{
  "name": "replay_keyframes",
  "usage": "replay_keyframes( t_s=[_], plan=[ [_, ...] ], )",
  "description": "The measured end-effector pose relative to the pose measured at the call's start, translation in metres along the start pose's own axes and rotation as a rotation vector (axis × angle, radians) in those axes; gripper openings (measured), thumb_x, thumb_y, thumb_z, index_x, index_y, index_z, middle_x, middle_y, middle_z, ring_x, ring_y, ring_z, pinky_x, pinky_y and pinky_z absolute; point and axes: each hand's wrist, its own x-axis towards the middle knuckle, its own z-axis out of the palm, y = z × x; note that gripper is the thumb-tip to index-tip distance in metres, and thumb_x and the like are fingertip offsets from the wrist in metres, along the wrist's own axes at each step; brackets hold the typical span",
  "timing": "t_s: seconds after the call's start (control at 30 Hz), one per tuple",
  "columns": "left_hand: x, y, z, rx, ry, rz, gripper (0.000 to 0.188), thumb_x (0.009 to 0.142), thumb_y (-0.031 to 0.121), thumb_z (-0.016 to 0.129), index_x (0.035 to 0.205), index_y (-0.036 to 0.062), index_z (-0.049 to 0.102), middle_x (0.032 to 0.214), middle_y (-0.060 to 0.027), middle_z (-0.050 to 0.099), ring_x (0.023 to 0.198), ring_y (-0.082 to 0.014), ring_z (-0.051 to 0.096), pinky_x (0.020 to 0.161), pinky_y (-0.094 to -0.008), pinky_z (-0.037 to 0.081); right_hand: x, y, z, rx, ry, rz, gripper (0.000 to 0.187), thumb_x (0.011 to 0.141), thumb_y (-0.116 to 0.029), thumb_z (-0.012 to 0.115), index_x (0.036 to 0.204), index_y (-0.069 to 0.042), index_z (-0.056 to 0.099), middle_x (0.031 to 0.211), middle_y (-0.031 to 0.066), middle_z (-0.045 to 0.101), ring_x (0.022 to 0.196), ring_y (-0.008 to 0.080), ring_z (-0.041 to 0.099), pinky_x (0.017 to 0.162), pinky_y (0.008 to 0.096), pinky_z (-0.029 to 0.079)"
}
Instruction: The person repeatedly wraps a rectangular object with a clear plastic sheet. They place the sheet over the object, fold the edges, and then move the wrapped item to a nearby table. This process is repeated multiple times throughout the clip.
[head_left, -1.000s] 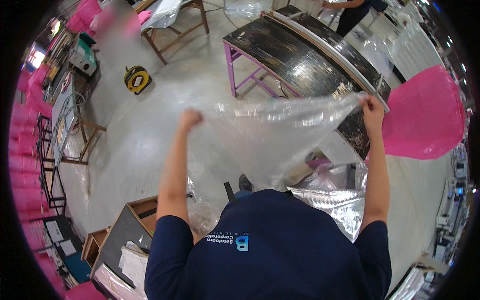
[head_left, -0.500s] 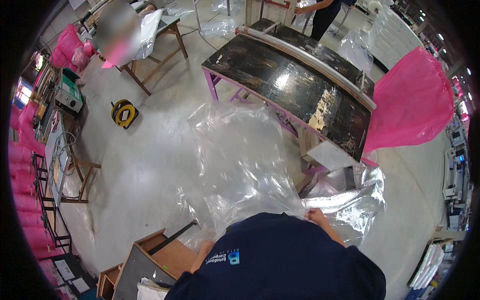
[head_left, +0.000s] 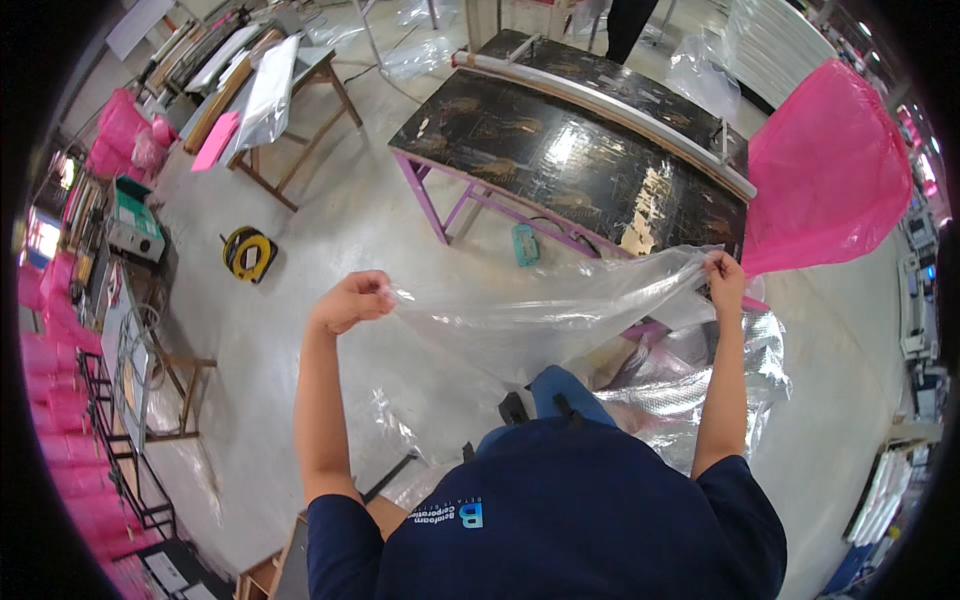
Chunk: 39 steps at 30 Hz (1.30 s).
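A large clear plastic sheet (head_left: 520,325) hangs stretched in front of me, sagging between my two hands. My left hand (head_left: 355,301) is closed on its left corner, the fingertips pinched together. Out to the right, my right hand (head_left: 724,277) pinches the other upper corner, close to the near edge of a black-topped table (head_left: 540,140). Below the sheet's right part, silvery bubble foil (head_left: 690,385) lies crumpled on the floor beside the table's purple legs.
A pink plastic bag (head_left: 830,170) bulges off the table's right end. On the floor are a yellow-black cable reel (head_left: 249,254) and a teal device (head_left: 525,245). Wooden-legged tables stand left, one bearing wrapped sheets (head_left: 268,95). A wooden box unit (head_left: 265,575) is at lower left.
Both hands have risen from beside my body and spread forward, lifting the plastic sheet's edge off the floor. The teal device under the table has come into view.
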Motion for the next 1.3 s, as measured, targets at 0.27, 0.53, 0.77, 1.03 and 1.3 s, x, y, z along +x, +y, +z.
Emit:
replay_keyframes(
  t_s=[0.27,0.53,0.77,1.03,1.3],
  plan=[
    [0.095,0.049,-0.035,0.979,0.859,0.392,0.013,0.055,-0.008,0.055,0.063,0.0018,0.049,0.072,-0.0053,0.052,0.062,-0.0139,0.052,0.050,-0.0268,0.040,0.012,-0.051,-0.005,0.133,-0.363,0.051,0.014,0.070,0.008,0.048,0.076,-0.002,0.056,0.072,-0.0019,0.053,0.065,0.0041,0.045,0.055,0.0184,0.034],
    [0.099,0.221,0.023,0.885,0.032,0.585,0.022,0.063,-0.009,0.059,0.082,0.0021,0.063,0.088,-0.0131,0.057,0.074,-0.0238,0.057,0.064,-0.0274,0.046,0.071,-0.065,-0.090,0.316,0.228,-0.097,0.001,0.075,-0.004,0.056,0.076,-0.003,0.057,0.065,-0.0015,0.051,0.050,0.0039,0.038,0.045,0.0182,0.028],
    [0.191,0.228,0.027,1.000,-0.269,0.572,0.014,0.065,-0.003,0.064,0.079,-0.0010,0.060,0.077,-0.0113,0.060,0.071,-0.0236,0.059,0.064,-0.0298,0.047,0.101,-0.040,-0.108,0.090,0.176,0.208,0.002,0.075,-0.005,0.057,0.075,-0.003,0.057,0.058,-0.0030,0.049,0.042,0.0035,0.039,0.038,0.0181,0.028],
    [0.375,0.287,0.001,0.008,0.022,0.533,0.018,0.079,-0.002,0.051,0.095,0.0048,0.048,0.074,0.0018,0.049,0.065,-0.0064,0.047,0.057,-0.0189,0.038,0.183,-0.034,-0.088,-0.128,0.162,0.335,0.009,0.077,-0.009,0.057,0.070,-0.006,0.053,0.054,-0.0035,0.044,0.043,0.0034,0.037,0.037,0.0203,0.026],
    [0.638,0.168,0.011,0.433,0.110,0.372,0.017,0.080,0.001,0.049,0.094,0.0019,0.060,0.079,-0.0024,0.059,0.068,-0.0094,0.053,0.062,-0.0213,0.041,0.293,0.178,0.022,-0.230,0.445,0.809,0.008,0.075,-0.007,0.055,0.070,-0.001,0.057,0.058,0.0055,0.055,0.044,0.0129,0.053,0.041,0.0248,0.043]
  ],
)
